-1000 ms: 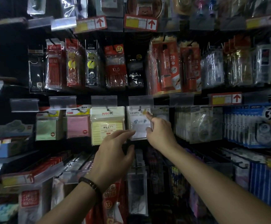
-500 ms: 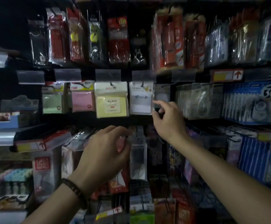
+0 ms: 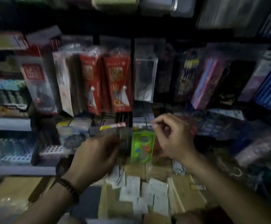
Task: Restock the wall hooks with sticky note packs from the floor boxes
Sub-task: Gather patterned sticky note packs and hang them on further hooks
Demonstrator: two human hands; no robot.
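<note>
Both hands dropped from the hooks toward the floor box: right hand grip loosely curled, empty, left hand grip too blurred to tell, sticky note packs just below both grips, unpicked.

Light: dim throughout; the whole view is smeared by motion.
Display wall: dark, hung with rows of packaged stationery, seen above the left grip and the right grip.
Red packs: two, hung side by side above the left grip.
Clear pack: hung above and between the grips, just right of a dark upright.
Pink-and-blue pack: tilted, above the right grip.
Blue striped packs: far right of the right grip, higher up.
Shelves: two grey-edged tiers left of the left grip; white perforated trays are kept on the lower tier, nearest that grip.
</note>
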